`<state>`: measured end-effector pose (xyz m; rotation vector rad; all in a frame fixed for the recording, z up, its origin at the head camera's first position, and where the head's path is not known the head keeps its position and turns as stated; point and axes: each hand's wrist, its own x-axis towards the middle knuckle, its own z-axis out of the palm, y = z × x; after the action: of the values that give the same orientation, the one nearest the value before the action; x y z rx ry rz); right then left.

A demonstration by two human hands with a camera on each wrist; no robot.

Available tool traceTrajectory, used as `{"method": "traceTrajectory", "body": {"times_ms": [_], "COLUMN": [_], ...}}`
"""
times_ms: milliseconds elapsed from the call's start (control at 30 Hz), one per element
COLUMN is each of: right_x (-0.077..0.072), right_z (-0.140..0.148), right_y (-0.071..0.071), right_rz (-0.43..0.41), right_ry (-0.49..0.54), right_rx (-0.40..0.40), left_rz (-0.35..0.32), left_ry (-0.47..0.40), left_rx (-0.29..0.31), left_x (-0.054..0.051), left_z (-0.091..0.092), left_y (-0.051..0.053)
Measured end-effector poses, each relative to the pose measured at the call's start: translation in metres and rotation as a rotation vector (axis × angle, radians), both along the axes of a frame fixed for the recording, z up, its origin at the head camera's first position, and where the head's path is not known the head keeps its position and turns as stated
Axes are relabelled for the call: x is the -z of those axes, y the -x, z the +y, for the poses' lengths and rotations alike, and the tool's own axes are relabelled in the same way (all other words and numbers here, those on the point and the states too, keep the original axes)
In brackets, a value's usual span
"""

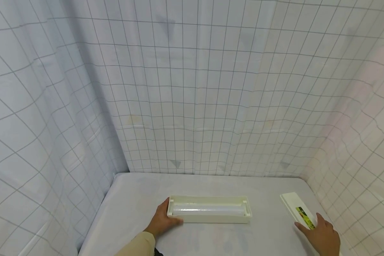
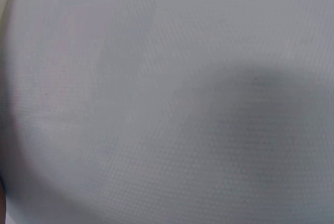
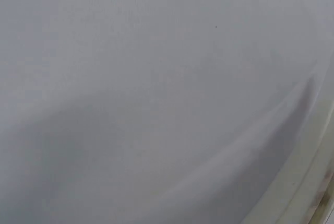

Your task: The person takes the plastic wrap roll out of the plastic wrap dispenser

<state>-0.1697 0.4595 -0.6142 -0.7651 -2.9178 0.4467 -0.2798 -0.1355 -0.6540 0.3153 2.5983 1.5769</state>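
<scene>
A long white open box (image 1: 216, 219) lies on the white-covered table, with a roll of clear film (image 1: 208, 209) inside it. My left hand (image 1: 163, 221) grips the box's left end, fingers behind the corner and thumb along the front. Toward the table's right side, my right hand (image 1: 323, 236) holds the near end of a flat white lid (image 1: 289, 200) between thumb and fingers. A green and yellow label (image 1: 305, 217) is on the lid. Both wrist views show mostly white cloth, and neither shows what the hands hold clearly.
The table (image 1: 140, 185) has a white cloth over it. White sheets with a dark grid pattern hang at the back (image 1: 185, 106), the left (image 1: 28, 135) and the right (image 1: 368, 142). A pale table edge (image 3: 300, 182) curves along the right in the right wrist view.
</scene>
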Motion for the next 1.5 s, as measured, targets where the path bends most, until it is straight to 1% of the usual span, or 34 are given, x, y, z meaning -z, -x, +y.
{"method": "traceTrajectory", "body": {"times_ms": [133, 267, 400, 533, 700, 833, 933, 1133, 1367, 1500], "right_x": [-0.007, -0.018, -0.032, -0.040, -0.043, -0.051, -0.056, -0.063, -0.070, -0.070], "right_z": [-0.007, -0.018, -0.031, -0.043, -0.053, -0.062, -0.071, -0.089, -0.112, -0.123], "right_y": [0.007, 0.012, 0.016, 0.018, 0.022, 0.025, 0.027, 0.032, 0.035, 0.038], "right_rz": [0.043, 0.054, 0.061, 0.101, 0.150, 0.168, 0.205, 0.310, 0.383, 0.447], "right_ry": [0.009, 0.088, 0.154, 0.159, 0.143, 0.170, 0.176, 0.132, 0.093, 0.033], "right_rx": [-0.044, -0.071, -0.108, -0.159, -0.217, -0.263, -0.289, -0.352, -0.433, -0.493], "left_rz": [-0.003, -0.007, -0.006, -0.005, -0.002, -0.012, -0.028, -0.046, -0.041, -0.049], "left_ry": [0.002, 0.013, 0.027, 0.047, 0.050, 0.049, 0.059, 0.058, 0.057, 0.051], "left_rx": [-0.006, -0.021, -0.034, -0.039, -0.048, -0.067, -0.082, -0.089, -0.086, -0.087], "left_x": [0.001, 0.001, -0.003, -0.006, -0.007, -0.007, -0.007, -0.007, -0.005, -0.004], "left_z": [0.000, -0.001, 0.000, 0.002, 0.002, 0.001, 0.001, 0.001, 0.001, 0.001], "left_y": [0.001, 0.002, 0.002, 0.001, 0.000, -0.001, -0.002, -0.004, -0.006, -0.007]}}
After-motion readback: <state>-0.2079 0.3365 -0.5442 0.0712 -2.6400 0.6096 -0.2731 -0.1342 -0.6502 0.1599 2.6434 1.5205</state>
